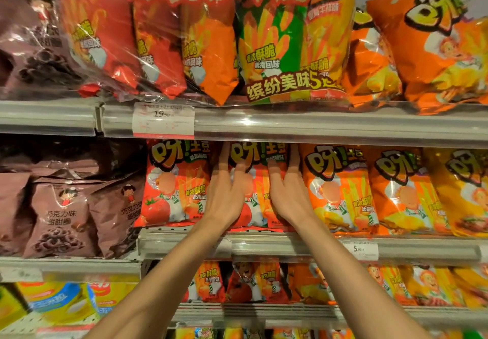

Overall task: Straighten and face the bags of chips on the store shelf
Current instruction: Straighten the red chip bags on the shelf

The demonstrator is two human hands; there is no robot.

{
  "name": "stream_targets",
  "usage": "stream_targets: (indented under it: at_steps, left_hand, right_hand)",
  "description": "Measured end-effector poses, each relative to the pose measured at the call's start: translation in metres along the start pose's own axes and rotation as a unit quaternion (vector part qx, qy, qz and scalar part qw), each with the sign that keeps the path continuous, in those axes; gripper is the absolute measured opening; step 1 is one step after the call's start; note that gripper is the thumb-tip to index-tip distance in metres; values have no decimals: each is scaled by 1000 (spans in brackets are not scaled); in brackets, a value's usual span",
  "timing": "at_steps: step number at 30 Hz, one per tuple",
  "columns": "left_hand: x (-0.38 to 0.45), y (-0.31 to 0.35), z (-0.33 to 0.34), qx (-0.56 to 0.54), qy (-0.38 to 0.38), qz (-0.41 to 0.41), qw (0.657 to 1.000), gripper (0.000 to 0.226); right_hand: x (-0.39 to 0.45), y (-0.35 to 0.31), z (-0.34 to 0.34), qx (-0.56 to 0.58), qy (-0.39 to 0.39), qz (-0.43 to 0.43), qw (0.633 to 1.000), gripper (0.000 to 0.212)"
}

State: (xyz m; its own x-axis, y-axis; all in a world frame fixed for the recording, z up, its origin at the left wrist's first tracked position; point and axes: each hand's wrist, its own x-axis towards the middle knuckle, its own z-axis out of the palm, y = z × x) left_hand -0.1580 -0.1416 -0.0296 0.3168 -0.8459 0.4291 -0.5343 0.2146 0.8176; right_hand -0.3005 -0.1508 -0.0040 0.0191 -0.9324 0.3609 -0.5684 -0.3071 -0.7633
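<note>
On the middle shelf (290, 245) stands a row of chip bags. My left hand (227, 193) and my right hand (286, 193) hold a red chip bag (257, 177) by its two sides, thumbs on its front, fingers reaching behind its edges. The bag stands upright, front facing out. A second red bag (174, 182) stands just left of it. Two orange bags (335, 188) (401, 190) and a yellow bag (464, 190) follow on the right, all facing out.
Brown snack bags (60, 217) fill the shelf to the left. Above, a shelf rail with a price tag (163, 120) carries large multi-pack bags (264, 34). More chip bags (253, 283) stand on the shelf below, beneath another price tag (360, 249).
</note>
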Motion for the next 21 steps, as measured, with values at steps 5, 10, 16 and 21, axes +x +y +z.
stream_targets:
  at_steps: [5,10,16,21]
  left_hand:
    - [3,1,2,-5,-19,38,999,58]
    - [4,4,2,80,-53,46,994,48]
    - [11,7,-6,86,-62,57,993,56]
    - [-4,12,-30,100,-54,45,992,60]
  right_hand:
    - [-3,7,1,-120,-17,-155,980,42]
    - [5,27,18,-211,-54,-149,965,38]
    - [7,15,4,-51,-27,-81,995,51]
    - [-6,12,-13,-26,-54,-58,997,59]
